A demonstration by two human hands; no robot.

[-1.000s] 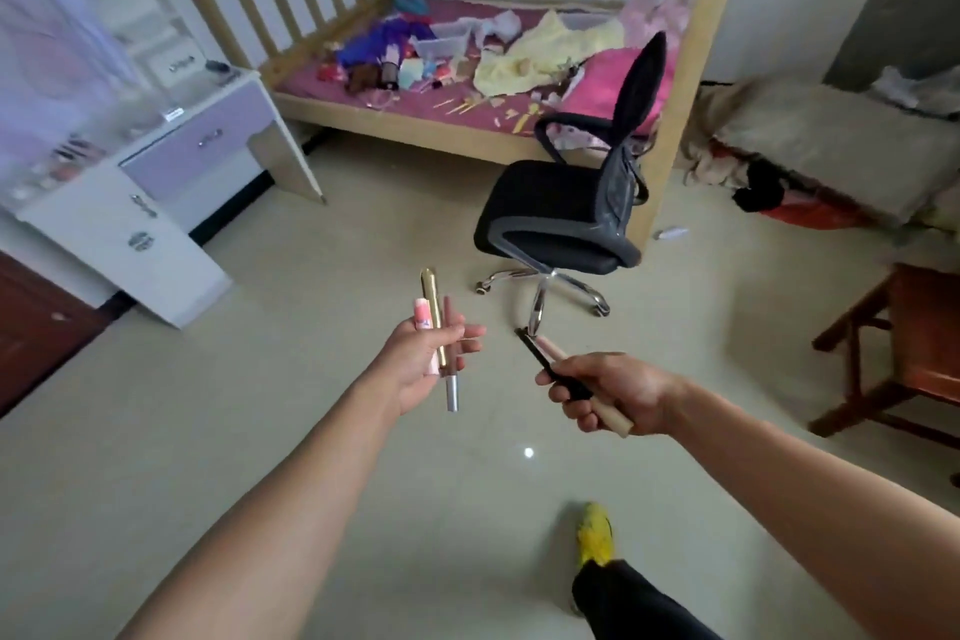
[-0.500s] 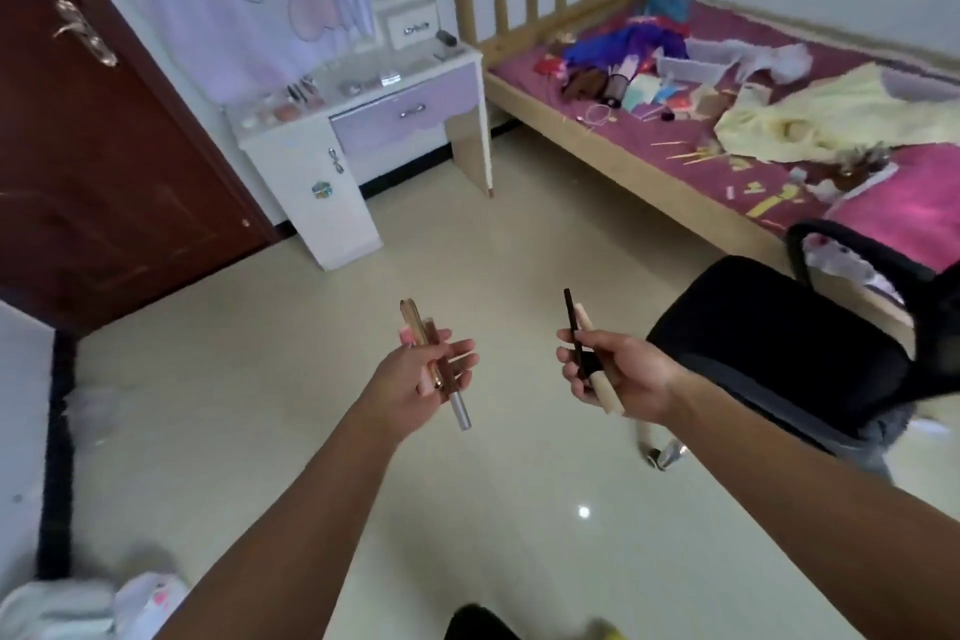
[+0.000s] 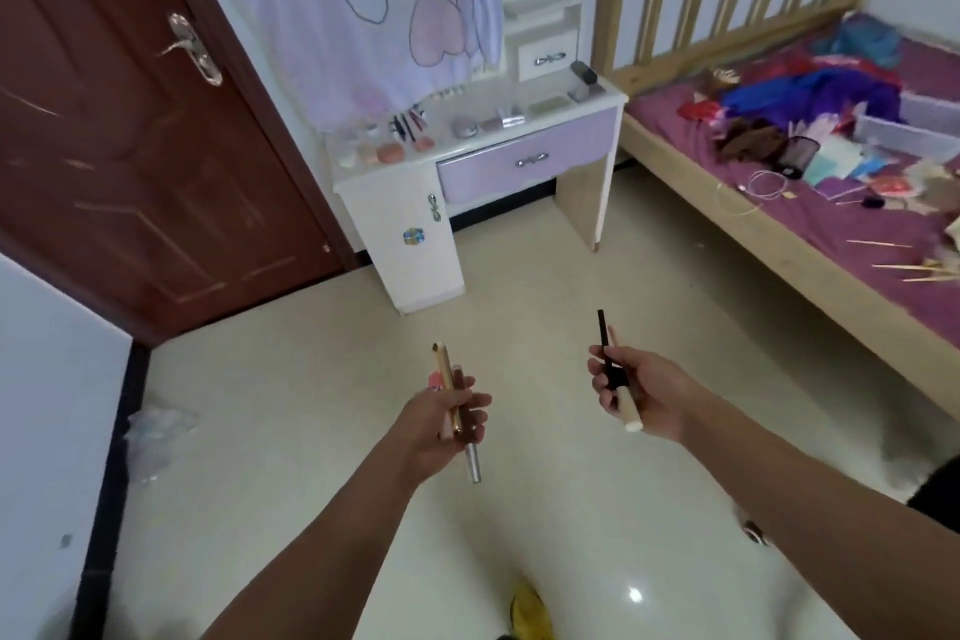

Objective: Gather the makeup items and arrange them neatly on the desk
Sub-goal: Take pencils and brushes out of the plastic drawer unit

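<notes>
"Grip status?"

"Both full. My left hand (image 3: 441, 418) curls round a gold tube (image 3: 445, 379), silver pen (image 3: 471, 463) and pink item (image 3: 434, 381); my right hand (image 3: 641, 395) pinches a black pencil (image 3: 602, 338) and cream stick (image 3: 629, 413)."

"And the desk?"

"The desk (image 3: 410, 276) stands ahead beside the door (image 3: 130, 146), well apart. I judge this the carrying leg; next, walk over and lay them in a row."

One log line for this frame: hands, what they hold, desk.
phase: carry | left hand: grips gold tube, silver-tipped tube, pink item | right hand: grips black pencil, beige stick | desk: ahead, cosmetics on top
</notes>
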